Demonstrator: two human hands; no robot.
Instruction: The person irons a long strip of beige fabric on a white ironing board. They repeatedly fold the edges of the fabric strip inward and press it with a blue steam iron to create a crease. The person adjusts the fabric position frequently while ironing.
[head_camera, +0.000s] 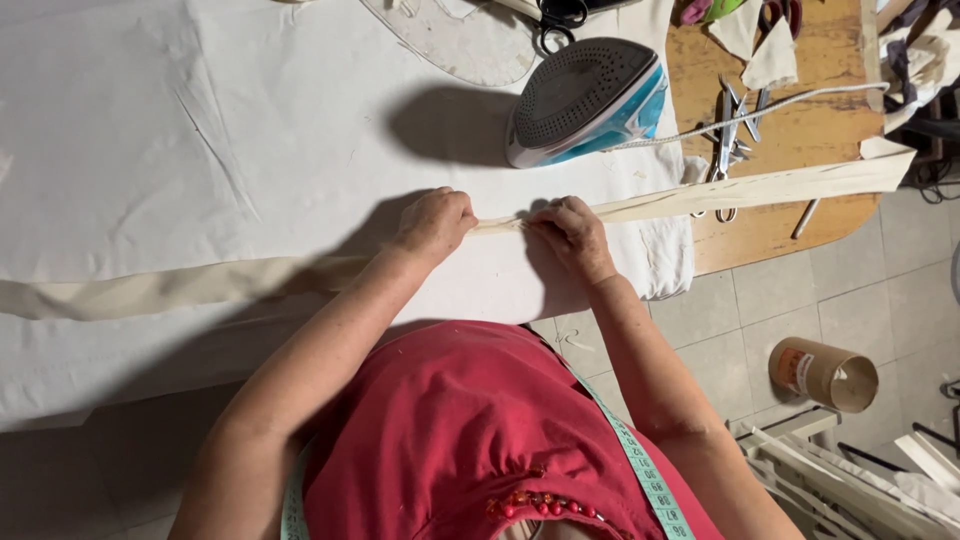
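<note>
Fabric strip (250, 281) lies along the tabletop's (150, 150) near edge, my left hand (434, 222) and right hand (570, 232) each in a pinching grip to keep its fold flat, iron (585, 100) just behind.

both arms stretched forward, bare forearms converging; left hand (434, 222) and right hand (570, 233) knuckles up, close together, fingers curled down in a pinching grip.

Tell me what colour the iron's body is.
The iron has a turquoise-blue and white body with a grey soleplate, seen in the head view.
</note>
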